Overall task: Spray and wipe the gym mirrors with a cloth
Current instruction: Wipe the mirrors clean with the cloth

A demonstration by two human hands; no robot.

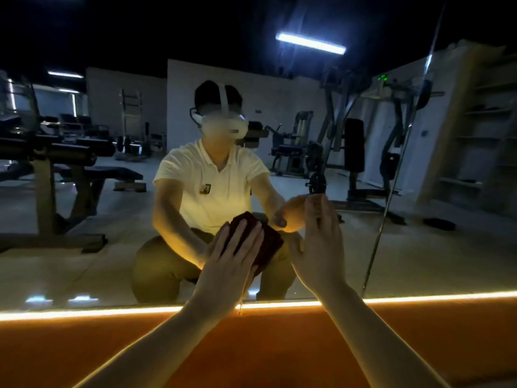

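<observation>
A large gym mirror (112, 261) fills the view, reflecting me crouched in front of it. My left hand (229, 261) lies flat with straight fingers, pressing a dark red cloth (268, 242) against the glass low down. Just to its right, my right hand (321, 242) is raised with straight fingers near the mirror and holds nothing. No spray bottle shows in the view.
A glowing orange light strip (84, 313) runs along the mirror's bottom edge, above an orange wall panel (265, 345). A vertical seam (391, 191) splits the mirror at the right. Benches and weight machines appear only as reflections.
</observation>
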